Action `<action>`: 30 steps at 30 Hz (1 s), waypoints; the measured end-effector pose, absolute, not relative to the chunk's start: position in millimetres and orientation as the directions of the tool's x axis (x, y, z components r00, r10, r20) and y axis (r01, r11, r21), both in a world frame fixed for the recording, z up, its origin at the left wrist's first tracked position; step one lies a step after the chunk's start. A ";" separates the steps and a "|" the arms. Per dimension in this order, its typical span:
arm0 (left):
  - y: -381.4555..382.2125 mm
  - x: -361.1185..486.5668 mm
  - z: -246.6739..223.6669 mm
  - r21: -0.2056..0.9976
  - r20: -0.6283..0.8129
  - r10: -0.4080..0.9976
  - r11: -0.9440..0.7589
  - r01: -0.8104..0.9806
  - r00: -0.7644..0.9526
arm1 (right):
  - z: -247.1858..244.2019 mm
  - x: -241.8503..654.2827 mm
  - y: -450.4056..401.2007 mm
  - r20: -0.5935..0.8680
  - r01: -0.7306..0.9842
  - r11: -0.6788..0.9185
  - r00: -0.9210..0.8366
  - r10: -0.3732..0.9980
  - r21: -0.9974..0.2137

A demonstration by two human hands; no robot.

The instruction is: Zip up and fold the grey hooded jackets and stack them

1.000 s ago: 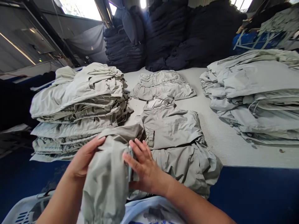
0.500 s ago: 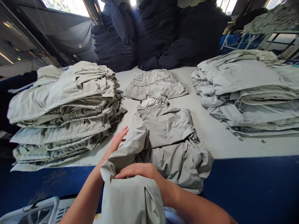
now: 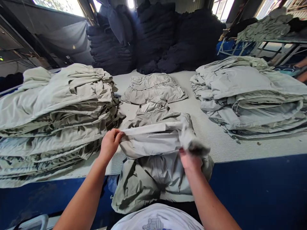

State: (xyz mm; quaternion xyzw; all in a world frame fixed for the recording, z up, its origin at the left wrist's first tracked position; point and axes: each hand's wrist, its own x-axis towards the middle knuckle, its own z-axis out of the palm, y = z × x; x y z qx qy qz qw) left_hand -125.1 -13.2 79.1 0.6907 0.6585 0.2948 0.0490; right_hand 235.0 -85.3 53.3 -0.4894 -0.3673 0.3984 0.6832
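Note:
A light grey-green jacket point(image 3: 153, 182) lies at the table's front edge, its lower part hanging over. My left hand point(image 3: 110, 143) pinches the left end of a folded piece of its cloth, stretched across the jacket. At the right end of that strip, my right hand point(image 3: 190, 159) grips the cloth from below, its fingers partly hidden under it. The sleeve end above the right hand is blurred. The jacket's hood point(image 3: 153, 106) points away from me. Behind it lies another folded grey garment point(image 3: 155, 88).
Tall piles of pale garments stand at left point(image 3: 55, 105) and right point(image 3: 249, 92) on the white table point(image 3: 225, 147). Dark folded stacks point(image 3: 155, 38) rise behind. At the far right edge a person's arm point(image 3: 302, 70) shows. A white basket point(image 3: 35, 222) is low at left.
Both hands have moved apart, the right one to the right. The cloth that rose towards me is now folded and stretched across the jacket. My left hand has closed on it. The view has shifted slightly.

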 end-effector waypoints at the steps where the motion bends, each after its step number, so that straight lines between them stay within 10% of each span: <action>1: -14.7 -126.8 75.1 0.447 0.354 0.934 -0.116 0.887 -0.056 | 44.8 249.0 -79.3 0.074 -0.206 0.188 0.464 0.883 -0.960; 4: -24.7 -122.3 66.9 0.407 0.461 0.883 -0.127 0.904 -0.083 | 30.4 276.8 -73.3 -0.006 -0.235 0.188 0.639 0.769 -0.954; 7: -38.9 -102.8 67.8 0.347 0.560 0.828 -0.205 0.915 -0.027 | 37.5 283.5 -72.2 0.284 0.147 0.261 0.724 0.628 -0.954; 10: -47.1 -71.5 67.2 0.218 0.503 0.852 -0.288 0.933 0.146 | 52.3 275.9 -54.9 0.625 0.621 0.328 0.345 0.700 -0.711; 14: -34.5 -38.4 42.9 0.129 0.265 0.943 -0.240 0.962 0.200 | 43.3 263.6 -12.8 0.508 0.906 0.191 0.030 0.861 -0.378; 18: -12.7 -37.3 12.2 0.210 0.093 0.989 -0.135 0.968 0.118 | 7.6 266.0 11.4 0.311 0.969 -0.032 0.110 0.944 -0.247; 26: -24.3 -48.4 -2.6 0.349 0.386 0.919 -0.068 0.935 -0.077 | -9.9 281.2 13.7 0.445 0.919 -0.099 0.276 0.852 -0.382; 30: -22.0 -51.6 -8.6 0.499 0.302 0.912 0.098 0.861 -0.279 | -7.8 281.7 18.5 0.372 0.908 -0.134 0.293 0.881 -0.396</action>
